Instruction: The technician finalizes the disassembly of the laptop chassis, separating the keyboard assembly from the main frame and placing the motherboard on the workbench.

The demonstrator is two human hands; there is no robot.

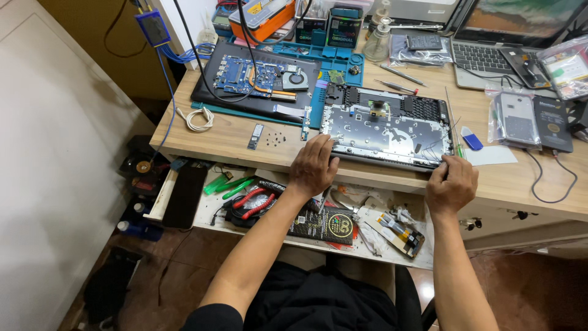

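At the front edge of the wooden desk my two hands rest on the opened laptop shell, which lies keyboard-side down, metal plate up, just above the open drawer. My left hand lies flat with spread fingers on the shell's near left corner; it clamps nothing. My right hand is curled at the near right corner, and I cannot tell if it pinches something small there.

I think the shell can slide off the edge into the drawer if I push it toward me, because it is already close to the edge. The loose screws are tiny and unprotected; one move of my sleeve could scatter them. The thin green-handled tool beside the shell could roll away.

I count one shell, one second laptop base with a blue board, one small memory stick, and two bagged phones.
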